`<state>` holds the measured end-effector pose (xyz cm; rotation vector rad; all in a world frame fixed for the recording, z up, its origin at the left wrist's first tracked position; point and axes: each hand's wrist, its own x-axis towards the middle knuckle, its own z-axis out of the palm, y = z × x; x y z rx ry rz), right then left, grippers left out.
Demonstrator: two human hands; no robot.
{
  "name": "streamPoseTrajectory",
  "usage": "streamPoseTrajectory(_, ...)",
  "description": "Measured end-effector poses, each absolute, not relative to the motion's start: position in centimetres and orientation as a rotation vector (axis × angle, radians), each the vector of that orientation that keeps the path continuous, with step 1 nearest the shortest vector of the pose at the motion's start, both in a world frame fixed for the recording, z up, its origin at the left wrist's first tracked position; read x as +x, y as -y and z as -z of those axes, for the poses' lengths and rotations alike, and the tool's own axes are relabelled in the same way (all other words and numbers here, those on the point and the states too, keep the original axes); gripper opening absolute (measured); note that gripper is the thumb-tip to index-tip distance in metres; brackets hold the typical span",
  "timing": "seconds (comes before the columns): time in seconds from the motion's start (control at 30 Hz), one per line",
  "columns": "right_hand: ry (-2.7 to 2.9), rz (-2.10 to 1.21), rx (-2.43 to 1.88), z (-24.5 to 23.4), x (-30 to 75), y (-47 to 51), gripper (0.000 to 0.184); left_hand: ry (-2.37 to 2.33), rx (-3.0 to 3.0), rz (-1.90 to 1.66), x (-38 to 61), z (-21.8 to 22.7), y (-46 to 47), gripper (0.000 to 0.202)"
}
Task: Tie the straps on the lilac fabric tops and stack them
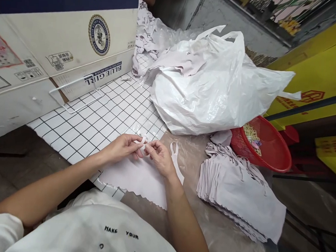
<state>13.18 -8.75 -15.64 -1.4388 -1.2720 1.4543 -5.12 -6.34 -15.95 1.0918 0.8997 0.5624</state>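
Observation:
My left hand and my right hand meet at the middle of the table, fingers pinched together on a thin white fabric strap. The strap belongs to a pale lilac fabric piece that lies flat under my wrists. A second loop of the strap curls out to the right of my right hand. Both hands are closed on the strap.
A stack of the same pale fabric pieces lies at the right. Behind it sits a red plastic basket with small items. A big white plastic bag of fabric stands behind, a cardboard box at the left, on a grid-patterned sheet.

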Motion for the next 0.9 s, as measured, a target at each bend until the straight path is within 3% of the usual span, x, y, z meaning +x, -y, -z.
streamPoseTrajectory(0.27, 1.228, -1.48, -1.448, 15.5, 12.6, 7.5, 0.038, -0.844, 1.773, -0.368, -5.7, 14.4, 4.3, 0.062)
streamPoseTrajectory(0.43, 1.107, -1.586, -1.514, 17.6, 13.6, 8.3, 0.043, -1.048, 2.139, -0.262, -6.3, 17.5, 5.9, 0.024)
streamPoseTrajectory(0.67, 1.225, -1.571, -1.501, 19.5, 15.1, 10.3, 0.031, -1.099, 2.181, -0.232, -5.7, 19.1, 6.8, 0.005)
streamPoseTrajectory(0.9, 1.692, -1.321, -1.576, 18.6, 15.3, 10.6, 0.021, -1.085, 2.123, -0.373, -5.5, 19.9, 7.5, 0.01)
